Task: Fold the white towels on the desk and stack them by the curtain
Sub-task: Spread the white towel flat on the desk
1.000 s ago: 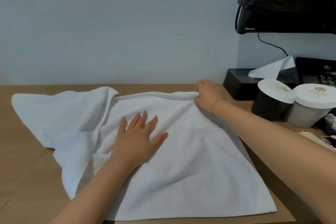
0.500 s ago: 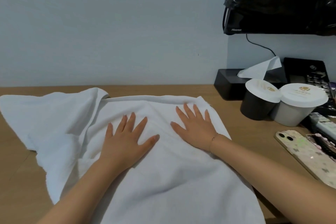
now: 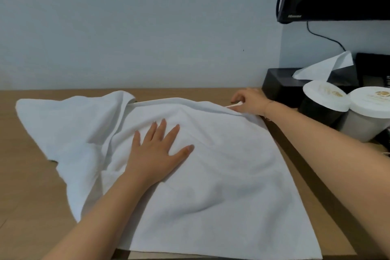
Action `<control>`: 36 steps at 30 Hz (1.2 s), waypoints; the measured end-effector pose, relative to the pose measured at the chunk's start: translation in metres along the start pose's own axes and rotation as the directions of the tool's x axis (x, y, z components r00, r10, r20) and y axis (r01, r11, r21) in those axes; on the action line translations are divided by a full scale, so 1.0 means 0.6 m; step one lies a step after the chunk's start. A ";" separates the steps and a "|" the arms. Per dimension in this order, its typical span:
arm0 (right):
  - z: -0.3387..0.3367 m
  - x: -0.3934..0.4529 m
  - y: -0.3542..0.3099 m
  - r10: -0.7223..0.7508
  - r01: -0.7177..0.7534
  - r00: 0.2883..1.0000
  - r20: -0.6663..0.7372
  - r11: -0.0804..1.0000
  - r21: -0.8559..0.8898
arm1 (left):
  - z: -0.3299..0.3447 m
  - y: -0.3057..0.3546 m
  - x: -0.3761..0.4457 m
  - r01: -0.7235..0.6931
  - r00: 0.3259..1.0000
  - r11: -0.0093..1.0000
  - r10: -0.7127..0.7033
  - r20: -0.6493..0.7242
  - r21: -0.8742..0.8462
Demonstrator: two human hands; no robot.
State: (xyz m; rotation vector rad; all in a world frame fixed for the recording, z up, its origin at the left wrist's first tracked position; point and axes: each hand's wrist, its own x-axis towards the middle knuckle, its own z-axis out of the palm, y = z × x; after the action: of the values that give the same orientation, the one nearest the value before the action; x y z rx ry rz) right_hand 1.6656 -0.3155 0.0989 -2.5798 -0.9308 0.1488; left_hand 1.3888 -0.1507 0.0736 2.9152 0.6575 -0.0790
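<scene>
Soft, limp towel (image 3: 211,175) on desk (image 3: 31,196): left hand (image 3: 156,154) presses flat, fingers apart; right hand (image 3: 249,101) fingers pinch far corner, the best hold

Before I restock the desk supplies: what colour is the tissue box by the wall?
Black, with a white tissue sticking out; the head view shows the tissue box.

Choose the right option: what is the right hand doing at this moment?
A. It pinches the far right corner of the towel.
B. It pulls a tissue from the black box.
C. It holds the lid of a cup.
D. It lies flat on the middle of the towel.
A: the right hand has its fingers curled on the far right corner of the white towel, while the left hand lies flat on the cloth.
</scene>
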 end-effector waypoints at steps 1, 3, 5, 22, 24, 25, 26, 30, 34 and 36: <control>0.002 0.003 0.001 0.029 -0.028 1.000 -0.006 0.998 0.059 | 0.000 0.000 0.000 0.000 1.000 1.000 0.000 -0.005 0.000; 0.001 0.003 -0.002 0.082 -0.084 0.996 0.021 0.991 0.109 | 0.001 -0.001 0.000 0.004 1.000 1.000 -0.005 -0.012 -0.008; -0.008 0.004 0.000 0.099 -0.098 0.993 -0.060 0.995 0.012 | 0.000 -0.001 -0.001 0.007 1.000 1.000 -0.007 -0.013 -0.015; 0.071 -0.127 -0.074 -0.084 0.119 0.980 0.180 0.975 -0.189 | 0.006 0.049 0.055 0.069 0.997 0.998 -0.070 -0.029 -0.009; 0.074 -0.128 -0.067 -0.075 0.118 0.981 0.181 0.965 -0.235 | 0.005 0.048 0.052 0.070 0.997 0.997 -0.071 -0.036 -0.026; 0.073 -0.130 -0.067 -0.069 0.113 0.981 0.181 0.963 -0.246 | 0.003 0.050 0.048 0.070 0.997 0.997 -0.072 -0.034 -0.038; 0.073 -0.132 -0.068 -0.061 0.106 0.981 0.183 0.962 -0.250 | -0.001 0.054 0.044 0.069 0.997 0.997 -0.070 -0.035 -0.044; 0.056 -0.146 -0.088 -0.026 0.075 0.979 0.202 0.968 -0.239 | -0.056 0.052 0.035 0.056 0.991 0.989 -0.072 -0.111 -0.135; 0.044 -0.165 -0.156 -0.128 0.153 0.981 0.145 0.973 -0.172 | -0.126 -0.025 0.048 0.033 0.899 0.975 -0.125 -0.420 -0.220; 0.050 -0.162 -0.203 -0.140 0.135 0.984 0.110 0.990 0.050 | -0.140 -0.070 0.068 0.047 0.898 0.971 -0.143 -0.416 -0.233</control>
State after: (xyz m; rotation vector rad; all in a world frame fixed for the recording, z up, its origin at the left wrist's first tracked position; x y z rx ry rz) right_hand 1.5117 -0.2820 0.1166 -2.4801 -1.1316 0.2758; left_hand 1.4090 -0.0828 0.1474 2.6963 0.8119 0.6066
